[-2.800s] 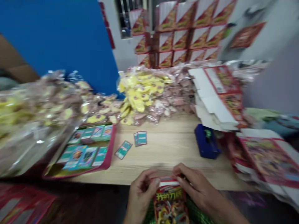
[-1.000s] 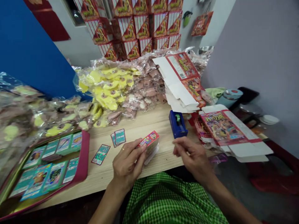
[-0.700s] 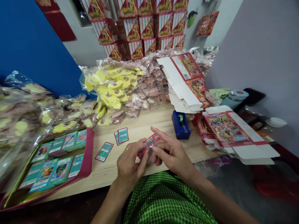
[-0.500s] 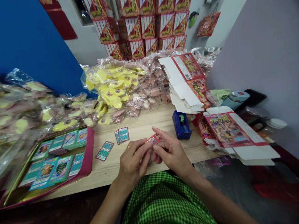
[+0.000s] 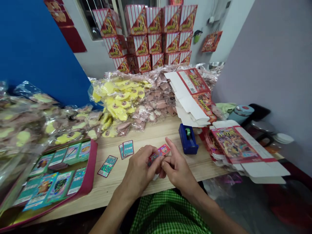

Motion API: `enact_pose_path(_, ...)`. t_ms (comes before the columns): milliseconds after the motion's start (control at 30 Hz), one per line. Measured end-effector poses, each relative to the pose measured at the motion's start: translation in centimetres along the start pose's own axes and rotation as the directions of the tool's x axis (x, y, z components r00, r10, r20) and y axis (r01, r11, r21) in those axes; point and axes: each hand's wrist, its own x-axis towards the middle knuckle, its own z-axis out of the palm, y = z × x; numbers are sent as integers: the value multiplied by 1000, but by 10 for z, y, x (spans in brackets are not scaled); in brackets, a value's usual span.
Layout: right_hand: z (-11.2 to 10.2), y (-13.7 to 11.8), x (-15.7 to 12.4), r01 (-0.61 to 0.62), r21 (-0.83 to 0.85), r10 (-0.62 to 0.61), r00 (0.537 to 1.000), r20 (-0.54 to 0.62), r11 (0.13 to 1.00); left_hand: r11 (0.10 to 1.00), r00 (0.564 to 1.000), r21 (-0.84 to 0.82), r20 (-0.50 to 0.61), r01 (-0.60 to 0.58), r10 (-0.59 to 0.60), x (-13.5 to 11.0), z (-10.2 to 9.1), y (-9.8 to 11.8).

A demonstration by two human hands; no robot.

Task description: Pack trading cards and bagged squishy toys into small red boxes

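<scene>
Above the table's front edge, my left hand (image 5: 142,167) is closed around the left end of a small red printed packet (image 5: 163,149). A darker, speckled part shows between its thumb and fingers; whether that is the packet or a card, I cannot tell. My right hand (image 5: 176,167) pinches at the packet's lower right side, thumb against curled fingers, with its index finger stretched upward. To the left on the wood lie a single teal card (image 5: 107,166) and two overlapping teal cards (image 5: 128,149). A blue tape dispenser (image 5: 188,139) stands right of my hands.
A pink-rimmed tin (image 5: 90,169) with stacks of cards sits at left. Bagged yellow plush pieces (image 5: 119,100) and pinkish ones pile along the back. Flattened boxes (image 5: 185,97) and more printed cartons (image 5: 234,139) lie at right. Stacked red boxes (image 5: 154,44) stand behind.
The head view has tilted up a little. The packet has turned in my hands, its lettered left part now more covered by my left fingers. The table cards lie as before.
</scene>
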Motion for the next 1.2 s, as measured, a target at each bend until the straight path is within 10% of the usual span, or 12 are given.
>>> enact_pose_path(200,-26,-2,16,-20,-437,12,1000,-23,899,975,921,84,-353,207,-165,-36,-21,-25)
enact_pose_path(400,-22,-13,99,112,-917,-18,993,114,384,860,818,68,-354,507,-454,-104,-5,-77)
enact_pose_path(500,6,-15,152,165,-941,-23,986,165,295,894,871,235,-416,382,-262,-118,13,-86)
enact_pose_path(600,32,-16,200,173,-964,-29,985,170,202,951,966,277,-248,140,-70,-117,28,-82)
enact_pose_path(867,15,-25,271,251,-965,-19,968,250,75,960,987,237,-93,150,-131,-74,-2,-92)
enact_pose_path(1033,-34,-49,260,271,-962,-50,962,270,30,892,934,277,-87,357,-347,-14,-57,-115)
enact_pose_path(1200,-60,-36,227,297,-954,73,953,294,-40,757,863,416,-207,503,-460,65,-57,-147)
